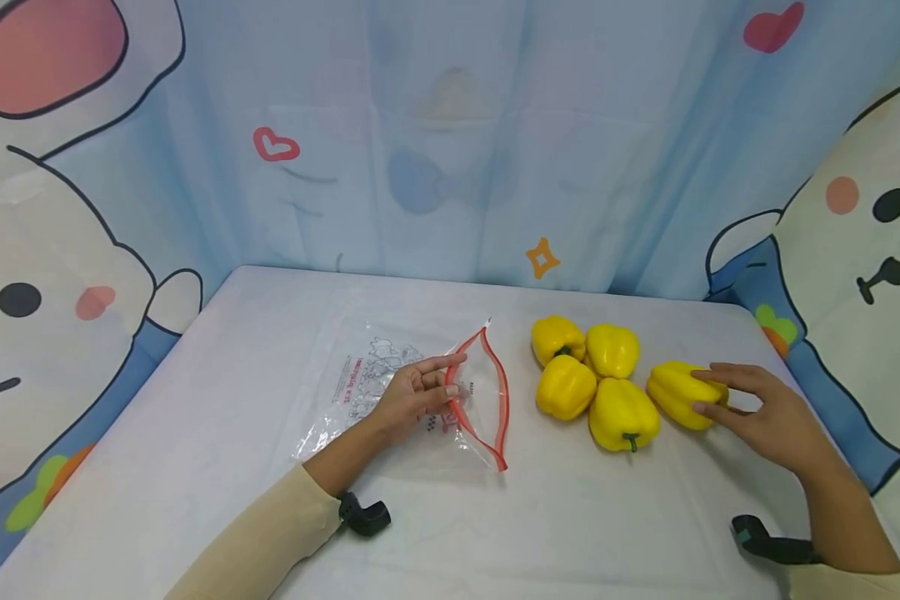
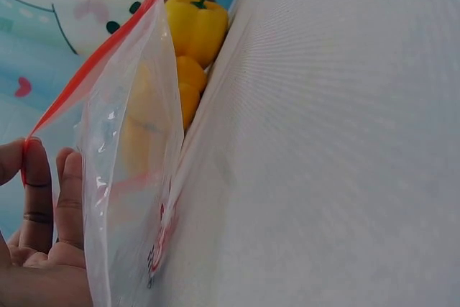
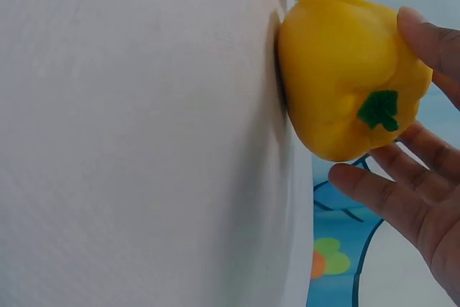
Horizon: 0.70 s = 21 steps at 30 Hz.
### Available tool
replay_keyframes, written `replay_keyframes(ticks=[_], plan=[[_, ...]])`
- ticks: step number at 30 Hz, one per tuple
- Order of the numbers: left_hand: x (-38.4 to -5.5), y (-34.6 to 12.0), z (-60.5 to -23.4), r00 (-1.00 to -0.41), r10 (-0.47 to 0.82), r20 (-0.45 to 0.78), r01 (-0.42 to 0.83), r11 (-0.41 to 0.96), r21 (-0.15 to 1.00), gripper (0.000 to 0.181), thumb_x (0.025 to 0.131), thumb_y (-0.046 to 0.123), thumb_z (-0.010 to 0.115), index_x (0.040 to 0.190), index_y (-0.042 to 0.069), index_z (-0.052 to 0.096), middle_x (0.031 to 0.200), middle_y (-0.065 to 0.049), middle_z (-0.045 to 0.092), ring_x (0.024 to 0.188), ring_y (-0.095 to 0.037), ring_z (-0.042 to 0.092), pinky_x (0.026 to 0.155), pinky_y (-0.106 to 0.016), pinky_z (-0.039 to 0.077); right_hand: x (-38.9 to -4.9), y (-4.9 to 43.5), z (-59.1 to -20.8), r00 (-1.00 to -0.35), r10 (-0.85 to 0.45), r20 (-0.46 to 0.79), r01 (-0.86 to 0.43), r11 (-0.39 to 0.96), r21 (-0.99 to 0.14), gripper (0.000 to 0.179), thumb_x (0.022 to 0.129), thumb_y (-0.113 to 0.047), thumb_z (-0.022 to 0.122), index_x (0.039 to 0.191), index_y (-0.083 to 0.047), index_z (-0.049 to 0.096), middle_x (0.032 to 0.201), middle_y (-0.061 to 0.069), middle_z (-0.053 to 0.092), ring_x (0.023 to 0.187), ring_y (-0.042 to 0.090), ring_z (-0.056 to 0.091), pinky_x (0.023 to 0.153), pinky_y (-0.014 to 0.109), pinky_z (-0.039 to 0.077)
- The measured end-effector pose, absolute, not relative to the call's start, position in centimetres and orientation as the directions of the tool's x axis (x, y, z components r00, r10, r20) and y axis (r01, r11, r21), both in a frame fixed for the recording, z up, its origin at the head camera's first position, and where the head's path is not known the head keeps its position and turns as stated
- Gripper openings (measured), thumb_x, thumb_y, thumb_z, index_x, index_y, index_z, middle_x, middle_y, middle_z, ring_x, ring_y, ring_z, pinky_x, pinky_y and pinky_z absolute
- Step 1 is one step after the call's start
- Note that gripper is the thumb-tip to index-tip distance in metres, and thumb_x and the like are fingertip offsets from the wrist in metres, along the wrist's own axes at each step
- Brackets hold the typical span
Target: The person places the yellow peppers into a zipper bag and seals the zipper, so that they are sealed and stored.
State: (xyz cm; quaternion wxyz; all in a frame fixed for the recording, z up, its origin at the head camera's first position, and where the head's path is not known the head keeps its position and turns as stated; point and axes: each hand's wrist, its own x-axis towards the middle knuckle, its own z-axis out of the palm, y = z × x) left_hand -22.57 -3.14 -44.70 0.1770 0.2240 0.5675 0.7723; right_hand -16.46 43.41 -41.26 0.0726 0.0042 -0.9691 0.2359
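My left hand holds a clear zip bag by the red-edged mouth, thumb and a finger pinching the rim in the left wrist view. The bag lies flat on the table with its mouth spread apart, facing right. My right hand is around the rightmost yellow bell pepper, thumb on one side and fingers on the other. This pepper lies on its side on the table; its green stem faces the palm in the right wrist view.
Several more yellow bell peppers stand clustered between the bag and the right hand. A white cloth covers the table. Behind hangs a blue curtain with cartoon prints. Black camera mounts sit at both wrists.
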Motion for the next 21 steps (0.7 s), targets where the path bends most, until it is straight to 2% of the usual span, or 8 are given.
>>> replay_keyframes(ticks=[8,21], plan=[[-22.60,-3.21,-44.63,-0.832,0.536,0.147,-0.018,-0.291,0.957,0.053,0.092,-0.004,0.058,0.143,-0.008,0.042,0.079,0.005,0.068,0.082,-0.004,0.069,0.068,-0.017,0.057,-16.34,43.61,-41.13,-0.995,0.002,0.099,-0.043,0.889,-0.455,0.056,0.092,-0.036,0.068,0.138,-0.005,0.056,0.143,0.033,0.043,0.126,0.056,0.037,0.092,0.077,0.034],[-22.46,-3.25,-44.53,-0.830,0.539,0.147,-0.020,-0.292,0.956,0.054,0.092,-0.005,0.056,0.144,-0.006,0.042,0.079,0.006,0.068,0.084,-0.004,0.070,0.075,-0.020,0.058,-16.25,43.35,-41.55,-0.991,0.062,0.120,-0.002,0.882,-0.472,0.060,0.090,-0.047,0.068,0.132,-0.006,0.061,0.141,0.031,0.045,0.123,0.054,0.040,0.090,0.076,0.036]])
